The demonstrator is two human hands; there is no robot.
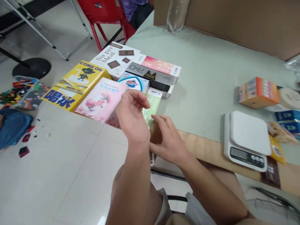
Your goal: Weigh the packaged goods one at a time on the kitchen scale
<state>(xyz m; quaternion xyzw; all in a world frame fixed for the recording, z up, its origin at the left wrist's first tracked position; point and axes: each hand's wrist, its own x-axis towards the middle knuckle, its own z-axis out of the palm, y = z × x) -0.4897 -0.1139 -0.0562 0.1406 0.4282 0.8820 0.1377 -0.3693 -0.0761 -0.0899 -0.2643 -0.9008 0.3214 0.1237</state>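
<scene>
My left hand [134, 117] is raised over the front of a group of boxes, palm turned inward and fingers loosely bent, with nothing visible in it. Beside it, my right hand [168, 137] hovers at the table's wooden edge, thumb and fingers apart. A light green box [152, 101] lies just beyond the hands, partly covered by them. Left of it are a pink box [99, 100] with a dessert picture and a blue-white box [134, 82]. Behind stand a grey-black box [150, 75], a pink-orange box [161, 65], a white "Super Meal" box [117, 57] and a yellow box [78, 82].
A white kitchen scale [249, 137] stands at the right, near an orange box [259, 92] and blue packs [289, 120]. Cardboard [234, 25] stands at the back. A red chair [103, 15], a person's purple sleeve and a tub of toy bricks [25, 92] are beyond the table.
</scene>
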